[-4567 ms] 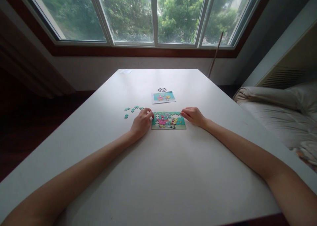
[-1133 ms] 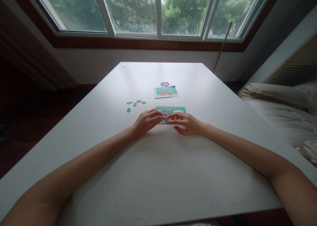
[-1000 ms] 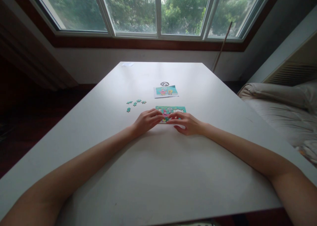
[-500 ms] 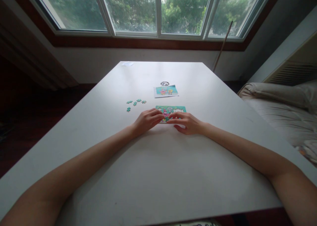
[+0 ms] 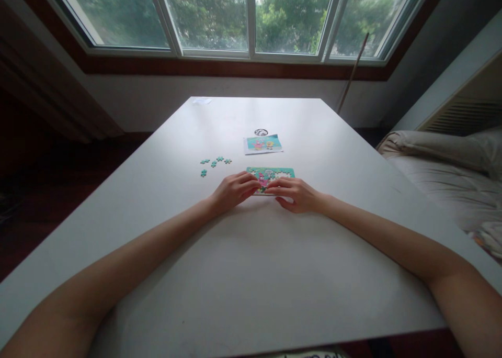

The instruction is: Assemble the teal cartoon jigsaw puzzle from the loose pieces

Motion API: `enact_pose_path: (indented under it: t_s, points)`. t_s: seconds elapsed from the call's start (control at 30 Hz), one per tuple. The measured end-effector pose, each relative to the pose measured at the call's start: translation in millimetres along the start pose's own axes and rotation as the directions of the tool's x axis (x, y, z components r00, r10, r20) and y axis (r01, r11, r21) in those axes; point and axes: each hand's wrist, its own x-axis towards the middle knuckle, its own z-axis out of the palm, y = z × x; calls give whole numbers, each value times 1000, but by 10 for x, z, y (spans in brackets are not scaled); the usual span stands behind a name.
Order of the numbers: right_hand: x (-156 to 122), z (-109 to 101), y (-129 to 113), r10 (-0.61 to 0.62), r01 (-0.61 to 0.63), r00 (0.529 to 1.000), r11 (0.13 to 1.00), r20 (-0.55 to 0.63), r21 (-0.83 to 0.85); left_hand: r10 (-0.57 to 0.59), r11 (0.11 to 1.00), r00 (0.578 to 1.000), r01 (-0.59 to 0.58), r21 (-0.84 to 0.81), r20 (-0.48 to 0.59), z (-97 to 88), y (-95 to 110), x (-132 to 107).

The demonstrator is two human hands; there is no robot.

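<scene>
A small jigsaw puzzle (image 5: 270, 171) in a tray lies in front of me, with a pink figure on a teal ground and pale gaps in its right part. My left hand (image 5: 235, 189) is closed over its lower left side, the fingers together and bent, their tips on the pieces; its thumb is hidden. From the right, my right hand (image 5: 297, 193) reaches over the lower part of the puzzle with its fingers stretched out and the thumb apart below them. No piece shows in it. Both hands cover part of the picture.
Several loose teal jigsaw pieces (image 5: 214, 164) lie left of the puzzle. Behind it are a picture sheet (image 5: 263, 144) and a dark-rimmed round object (image 5: 261, 132). A pale sheet (image 5: 202, 101) rests at the far left of the white table (image 5: 251, 274). A stick (image 5: 353, 73) leans by the window.
The fingers of my right hand have shifted very slightly over the puzzle, showing a bit more of its lower middle. My left hand stays in place.
</scene>
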Motion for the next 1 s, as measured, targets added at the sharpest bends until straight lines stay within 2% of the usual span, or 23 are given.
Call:
enact_pose_path:
  t_s: [0.3,0.43,0.53,0.6,0.67,0.73,0.77,0.83,0.93,0.97,1.0]
  points:
    - [1,3,-3,17,-16,999,999,-35,35,11,1000,1000,-11,7,2,7,-10,-6]
    - [6,13,38,171,-149,972,979,-161,142,-6,1000,1000,5,21,21,22,-9,-5]
    - [12,2,89,395,-326,883,904,-252,277,-52,998,998,51,47,22,27,-8,3]
    - [11,-4,139,556,-441,785,811,-272,384,-107,991,994,105,86,21,34,-19,1]
    - [4,-1,200,692,-508,668,692,-274,513,-200,970,980,196,146,15,52,-43,-15]
    - [-3,7,259,805,-513,548,537,-227,670,-347,913,938,340,225,-7,85,-80,-48]
    - [-6,10,283,844,-510,500,470,-197,721,-431,867,902,421,265,-20,105,-100,-68]
    - [-8,9,317,892,-512,429,372,-145,774,-594,760,804,564,323,-5,147,-139,-107]
    - [-11,2,342,917,-520,378,321,-124,791,-778,612,614,693,381,134,179,-174,-133]
    - [-14,1,348,921,-518,369,315,-124,795,-806,584,567,710,393,173,176,-177,-131]
    - [-17,1,354,923,-514,364,309,-122,800,-819,570,539,720,397,199,166,-175,-124]
